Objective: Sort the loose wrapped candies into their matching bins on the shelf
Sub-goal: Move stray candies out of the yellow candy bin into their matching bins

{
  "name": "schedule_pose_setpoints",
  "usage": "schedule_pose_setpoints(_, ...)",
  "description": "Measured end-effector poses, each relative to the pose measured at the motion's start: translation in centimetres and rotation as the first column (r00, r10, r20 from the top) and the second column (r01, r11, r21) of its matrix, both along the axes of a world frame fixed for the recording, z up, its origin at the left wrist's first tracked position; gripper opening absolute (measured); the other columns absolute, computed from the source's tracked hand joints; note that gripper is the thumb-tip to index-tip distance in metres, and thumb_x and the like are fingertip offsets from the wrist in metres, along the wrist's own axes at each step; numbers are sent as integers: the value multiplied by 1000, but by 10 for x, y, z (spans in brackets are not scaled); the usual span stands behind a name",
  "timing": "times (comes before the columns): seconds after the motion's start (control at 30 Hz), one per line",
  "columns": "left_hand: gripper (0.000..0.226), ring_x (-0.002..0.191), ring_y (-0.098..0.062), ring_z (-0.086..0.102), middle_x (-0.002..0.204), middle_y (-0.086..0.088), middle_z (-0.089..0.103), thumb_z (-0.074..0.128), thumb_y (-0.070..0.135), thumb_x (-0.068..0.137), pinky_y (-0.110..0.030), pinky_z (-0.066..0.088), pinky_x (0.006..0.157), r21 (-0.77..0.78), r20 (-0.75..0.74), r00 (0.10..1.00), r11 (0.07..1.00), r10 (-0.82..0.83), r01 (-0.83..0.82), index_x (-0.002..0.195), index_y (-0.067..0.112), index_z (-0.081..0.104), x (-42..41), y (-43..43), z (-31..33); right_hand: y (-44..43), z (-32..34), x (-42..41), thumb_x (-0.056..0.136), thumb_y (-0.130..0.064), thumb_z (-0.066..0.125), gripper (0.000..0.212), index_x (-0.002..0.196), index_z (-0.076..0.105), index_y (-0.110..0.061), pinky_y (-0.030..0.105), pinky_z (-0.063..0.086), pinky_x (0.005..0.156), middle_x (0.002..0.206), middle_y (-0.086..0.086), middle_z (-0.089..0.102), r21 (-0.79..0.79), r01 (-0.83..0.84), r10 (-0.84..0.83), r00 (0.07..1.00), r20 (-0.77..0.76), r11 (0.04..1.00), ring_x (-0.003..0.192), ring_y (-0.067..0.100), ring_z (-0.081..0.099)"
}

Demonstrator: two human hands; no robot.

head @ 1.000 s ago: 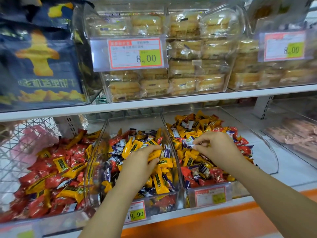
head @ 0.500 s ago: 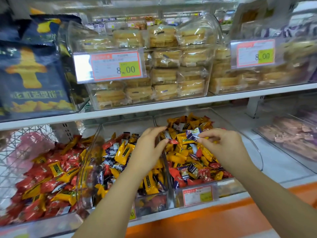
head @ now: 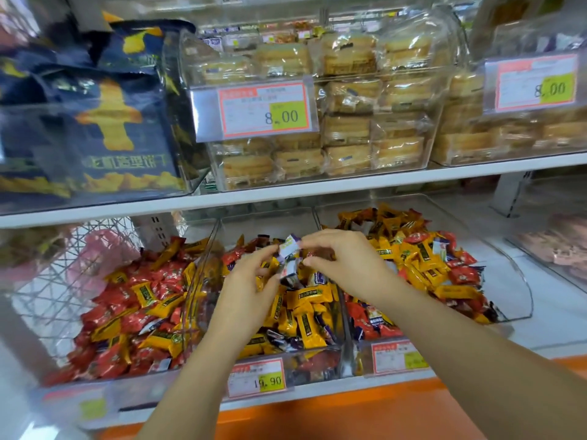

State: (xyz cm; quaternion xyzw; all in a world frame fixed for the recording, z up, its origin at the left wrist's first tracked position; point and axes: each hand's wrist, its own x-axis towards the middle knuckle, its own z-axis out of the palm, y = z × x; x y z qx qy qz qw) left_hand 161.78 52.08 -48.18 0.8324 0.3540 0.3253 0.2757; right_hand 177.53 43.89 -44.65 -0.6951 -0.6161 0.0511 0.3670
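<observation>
Three clear bins on the lower shelf hold wrapped candies. Red and yellow ones fill the left bin [head: 203, 249]. The middle bin [head: 317, 360] has yellow, purple and red ones, and the right bin [head: 521, 281] has yellow and red ones. Both hands meet above the middle bin. My right hand [head: 343, 262] pinches a purple-and-white candy [head: 291, 246] at its fingertips. My left hand [head: 251, 290] curls its thumb and fingers onto the same small cluster, at a second purple candy [head: 288, 271] just below.
A price tag reading 19.90 [head: 257, 379] fronts the middle bin. Another tag [head: 397, 357] fronts the right bin. A wire basket [head: 63, 274] stands at far left. The upper shelf [head: 286, 195] carries boxes of wrapped pastries [head: 349, 122] and dark blue snack bags [head: 111, 131].
My right hand lifted a purple candy out of the right bin and carried it left over the middle bin. My left hand rose from the middle bin's candies to meet it.
</observation>
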Motion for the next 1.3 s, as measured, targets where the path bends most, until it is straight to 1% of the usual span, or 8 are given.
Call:
schedule_pose_setpoints(0.17, 48, 123, -10, 46, 136, 9, 44, 59, 21, 92, -32, 44, 99, 38, -74, 997, 999, 7, -5, 137, 30, 45, -2, 0, -7, -12, 4, 16, 91, -15, 59, 24, 112, 68, -23, 12, 35, 95, 111, -12, 61, -60, 76, -77, 997, -12, 995, 102, 0, 53)
schedule_pose_setpoints(0.3, 37, 102, -1, 50, 128, 14, 47, 59, 20, 92, 3, 31, 84, 46, -86, 995, 998, -44, 48, 128, 29, 54, 0, 0, -12, -41, -3, 41, 89, -15, 62, 15, 93, 69, -28, 10, 49, 75, 91, -15, 66, -361, 36, -47, 999, -21, 932, 81, -5, 59)
schedule_pose_setpoints(0.43, 32, 107, 4, 43, 118, 18, 46, 59, 21, 92, 4, 24, 86, 48, -99, 990, 993, -99, 104, 124, 28, 58, 9, -4, -14, -56, -15, 46, 85, -22, 68, 39, 122, 59, -31, 21, 46, 87, 120, -11, 59, -627, -11, 55, 997, 51, 779, 105, 4, 56)
schedule_pose_setpoints(0.63, 30, 111, 5, 41, 118, 20, 46, 57, 22, 94, 1, 25, 87, 92, -106, 988, 988, -112, 122, 122, 32, 58, 17, -11, -14, -54, -25, 51, 83, -22, 71, 38, 120, 61, -24, 6, 30, 58, 102, -6, 60, -557, 34, 60, 987, 149, 830, 65, -10, 40)
schedule_pose_setpoints(0.83, 30, 101, -19, 59, 118, 21, 47, 56, 25, 94, -7, 36, 85, 104, -110, 987, 987, -114, 125, 123, 34, 57, 21, -20, -8, -63, -20, 70, 80, -22, 74, 14, 87, 62, -24, 25, 41, 71, 86, -15, 54, -395, 175, -139, 983, 118, 902, 87, 7, 50)
schedule_pose_setpoints(1.0, 30, 70, -5, 58, 119, 21, 50, 56, 25, 94, -3, 39, 68, 111, -96, 989, 986, -115, 126, 122, 34, 58, 23, -22, -8, -66, -28, 75, 84, -18, 70, 23, 106, 65, -21, 26, 49, 83, 114, -1, 62, -564, 140, -85, 989, 123, 814, 99, 11, 58)
schedule_pose_setpoints(1.1, 31, 103, 4, 52, 118, 21, 50, 56, 22, 94, 5, 30, 77, 105, -101, 987, 985, -128, 139, 122, 33, 58, 23, -21, -12, -64, -31, 72, 83, -19, 71, 44, 125, 58, -20, 24, 46, 86, 124, 1, 60, -600, 126, -59, 990, 130, 790, 110, 13, 56)
schedule_pose_setpoints(1.3, 30, 100, 7, 52, 108, 20, 55, 57, 19, 93, 2, 37, 74, 98, -93, 986, 984, -140, 149, 119, 34, 59, 19, -18, -15, -58, -32, 65, 84, -20, 69, 49, 131, 53, -24, 24, 43, 83, 124, 1, 57, -569, 80, 1, 990, 141, 818, 100, 9, 52)
